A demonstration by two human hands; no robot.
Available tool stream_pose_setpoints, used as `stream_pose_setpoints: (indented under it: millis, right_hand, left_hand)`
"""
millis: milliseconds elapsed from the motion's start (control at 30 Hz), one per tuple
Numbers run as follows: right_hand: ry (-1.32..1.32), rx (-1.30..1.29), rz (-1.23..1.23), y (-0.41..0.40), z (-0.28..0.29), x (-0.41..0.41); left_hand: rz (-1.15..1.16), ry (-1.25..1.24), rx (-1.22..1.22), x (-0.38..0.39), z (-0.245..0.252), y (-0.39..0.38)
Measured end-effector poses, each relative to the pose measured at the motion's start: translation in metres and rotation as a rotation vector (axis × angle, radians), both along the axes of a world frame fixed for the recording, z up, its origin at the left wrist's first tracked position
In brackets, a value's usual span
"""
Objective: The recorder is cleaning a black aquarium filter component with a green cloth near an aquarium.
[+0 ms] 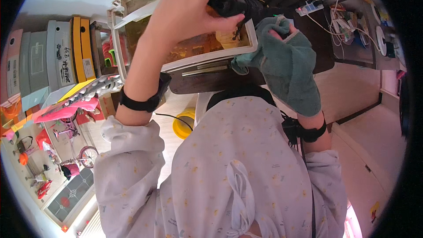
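Observation:
At the top centre my left hand [191,13] is raised above a fish tank [211,54] with a white frame, its fingers around a black device [228,3], perhaps a tank pump or filter. Amber-looking water and a pale yellowish object [229,38] show inside the tank. To the right of the tank, my right hand [282,34] holds a green cloth [290,66], which drapes over the hand and forearm; a few fingertips show through its folds. Black straps circle both forearms.
Beneath the tank is a dark tabletop [195,84], with thin metal strips [205,70] along its near edge. A power strip [309,8] with cables lies at the right. Box files [59,53] line the left. A yellow bucket [184,123] stands on the floor beside a trailing black cable.

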State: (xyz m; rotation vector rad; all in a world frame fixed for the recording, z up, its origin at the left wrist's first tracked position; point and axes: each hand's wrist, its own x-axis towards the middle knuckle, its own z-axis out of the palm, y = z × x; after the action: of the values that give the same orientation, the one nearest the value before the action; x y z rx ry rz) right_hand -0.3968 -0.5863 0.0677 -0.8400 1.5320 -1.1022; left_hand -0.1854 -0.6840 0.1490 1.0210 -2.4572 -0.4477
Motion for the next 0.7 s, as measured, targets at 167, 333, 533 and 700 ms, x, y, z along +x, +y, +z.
stream_pose_setpoints:
  millis: [167,333,533,700]
  right_hand:
    - [0.308,-0.230,0.194,0.009,0.008,-0.006]
    - [0.657,-0.467,0.341,0.013,0.013,-0.011]
    - [0.870,-0.587,0.473,0.015,0.023,-0.012]
    - [0.847,-0.799,0.559,-0.003,0.001,-0.016]
  left_hand:
    - [-0.101,0.082,0.101,0.011,0.009,-0.008]
    - [-0.162,0.052,0.027,0.029,-0.007,0.000]
    - [-0.256,-0.016,-0.065,0.041,-0.018,0.023]
    - [-0.334,-0.124,-0.351,0.030,-0.021,0.055]
